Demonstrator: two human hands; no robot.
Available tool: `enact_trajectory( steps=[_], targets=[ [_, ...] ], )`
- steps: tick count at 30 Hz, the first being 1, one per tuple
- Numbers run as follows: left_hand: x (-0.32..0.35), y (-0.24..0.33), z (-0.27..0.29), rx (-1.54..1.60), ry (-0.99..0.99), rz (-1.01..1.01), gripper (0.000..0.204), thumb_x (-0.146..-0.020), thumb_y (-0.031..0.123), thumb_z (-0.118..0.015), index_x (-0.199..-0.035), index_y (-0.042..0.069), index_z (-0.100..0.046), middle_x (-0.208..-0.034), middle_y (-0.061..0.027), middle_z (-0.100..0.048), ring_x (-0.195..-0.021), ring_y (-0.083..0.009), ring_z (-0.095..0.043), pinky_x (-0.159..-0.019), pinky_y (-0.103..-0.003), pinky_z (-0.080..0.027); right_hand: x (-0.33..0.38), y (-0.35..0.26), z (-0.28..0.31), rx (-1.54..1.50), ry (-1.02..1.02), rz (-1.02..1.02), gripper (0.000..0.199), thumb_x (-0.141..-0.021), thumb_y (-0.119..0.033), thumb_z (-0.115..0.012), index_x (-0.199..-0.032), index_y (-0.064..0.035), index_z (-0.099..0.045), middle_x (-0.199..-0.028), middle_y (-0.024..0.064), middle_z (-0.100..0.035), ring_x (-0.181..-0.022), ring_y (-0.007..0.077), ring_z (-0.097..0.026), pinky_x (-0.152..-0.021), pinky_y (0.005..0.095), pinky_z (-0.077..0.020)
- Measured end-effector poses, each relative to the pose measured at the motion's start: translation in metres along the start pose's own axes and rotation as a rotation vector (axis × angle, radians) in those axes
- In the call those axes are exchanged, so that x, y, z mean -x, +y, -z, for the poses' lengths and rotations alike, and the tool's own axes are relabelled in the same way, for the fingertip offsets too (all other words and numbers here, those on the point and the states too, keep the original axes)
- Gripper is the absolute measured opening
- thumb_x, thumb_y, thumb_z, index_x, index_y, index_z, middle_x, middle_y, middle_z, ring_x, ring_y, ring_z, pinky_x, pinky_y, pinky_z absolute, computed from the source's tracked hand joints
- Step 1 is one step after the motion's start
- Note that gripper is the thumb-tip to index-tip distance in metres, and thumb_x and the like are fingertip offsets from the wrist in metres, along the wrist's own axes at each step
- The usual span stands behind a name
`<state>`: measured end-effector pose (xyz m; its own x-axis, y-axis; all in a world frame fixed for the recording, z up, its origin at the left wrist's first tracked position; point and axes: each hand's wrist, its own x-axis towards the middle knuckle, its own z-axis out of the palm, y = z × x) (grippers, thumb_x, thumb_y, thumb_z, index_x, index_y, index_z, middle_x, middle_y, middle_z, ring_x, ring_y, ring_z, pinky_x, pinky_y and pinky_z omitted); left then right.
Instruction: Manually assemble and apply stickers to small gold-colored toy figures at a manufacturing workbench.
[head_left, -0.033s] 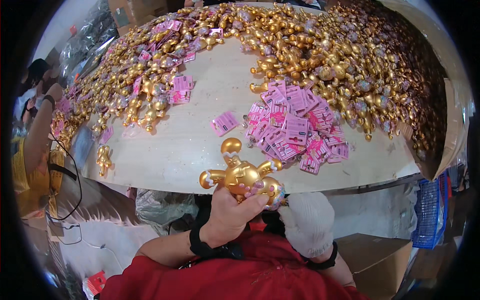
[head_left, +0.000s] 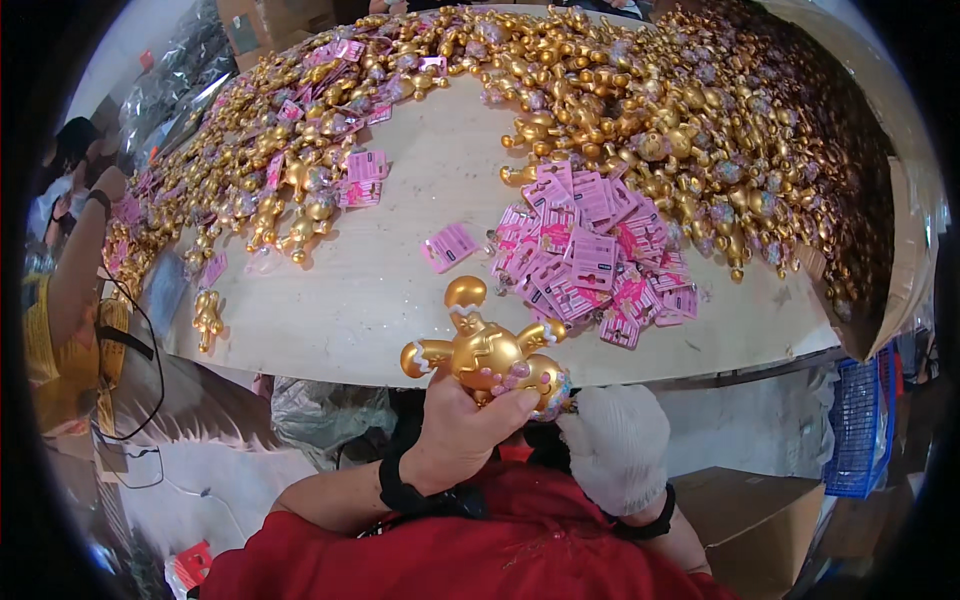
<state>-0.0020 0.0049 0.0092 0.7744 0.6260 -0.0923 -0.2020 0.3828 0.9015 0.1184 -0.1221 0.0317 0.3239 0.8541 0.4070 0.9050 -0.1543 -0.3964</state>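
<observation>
My bare left hand (head_left: pixel 462 432) grips a gold gingerbread-man ornament (head_left: pixel 490 350) over the table's near edge, thumb across its lower part. The ornament has a round head, white wavy bands on its limbs and pink and glittery bits near the lower end. My right hand (head_left: pixel 618 450), in a white knitted glove, is closed beside that glittery end. Its fingertips are hidden, and whatever they hold does not show. Just beyond lies a heap of pink printed cards (head_left: pixel 595 260), with a single pink card (head_left: pixel 449 247) left of it.
Gold ornaments (head_left: pixel 690 130) pile high along the table's (head_left: pixel 420 190) far side and right. Another heap (head_left: pixel 300 190) at the left is mixed with pink cards. One ornament (head_left: pixel 207 320) lies apart. A blue basket (head_left: pixel 858 425) and cardboard box (head_left: pixel 750 520) stand below right; another person's arm (head_left: pixel 78 260) shows left.
The gold ornament has shifted very slightly to the right in my left hand. Otherwise the two frames look alike.
</observation>
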Motion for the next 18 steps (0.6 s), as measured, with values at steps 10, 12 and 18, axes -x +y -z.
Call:
enact_trajectory(
  steps=[10, 12, 18],
  targets=[
    [0.002, -0.005, 0.000, 0.075, -0.049, -0.032, 0.043, -0.079, 0.011, -0.071, -0.112, 0.000, -0.045, -0.104, -0.0132, -0.061, -0.098, -0.0231, -0.063, -0.087, -0.039, -0.052, 0.001, 0.001, -0.002, -0.055, -0.042, 0.011, 0.015, -0.070, -0.010, -0.066, -0.076, -0.0059, -0.053, -0.067, 0.0115, -0.048, -0.064, 0.0332, -0.049, -0.056, 0.0427, -0.0375],
    [0.002, -0.006, -0.003, 0.109, -0.041, -0.037, 0.043, -0.079, 0.012, -0.072, -0.111, 0.001, -0.046, -0.103, -0.0126, -0.061, -0.097, -0.0223, -0.063, -0.086, -0.039, -0.052, -0.001, 0.001, -0.004, -0.108, -0.059, -0.012, 0.013, -0.072, -0.009, -0.065, -0.076, -0.0048, -0.054, -0.066, 0.0117, -0.049, -0.063, 0.0339, -0.050, -0.056, 0.0426, -0.0382],
    [0.000, -0.011, -0.003, -0.022, -0.054, -0.115, 0.035, -0.082, 0.009, -0.067, -0.111, 0.002, -0.048, -0.095, -0.0019, -0.055, -0.085, -0.0085, -0.054, -0.074, -0.026, -0.047, 0.003, 0.000, -0.014, -0.471, 0.008, -0.179, 0.010, -0.077, -0.008, -0.061, -0.086, -0.0035, -0.061, -0.073, 0.0140, -0.056, -0.067, 0.0344, -0.057, -0.059, 0.0415, -0.0448]
  ],
)
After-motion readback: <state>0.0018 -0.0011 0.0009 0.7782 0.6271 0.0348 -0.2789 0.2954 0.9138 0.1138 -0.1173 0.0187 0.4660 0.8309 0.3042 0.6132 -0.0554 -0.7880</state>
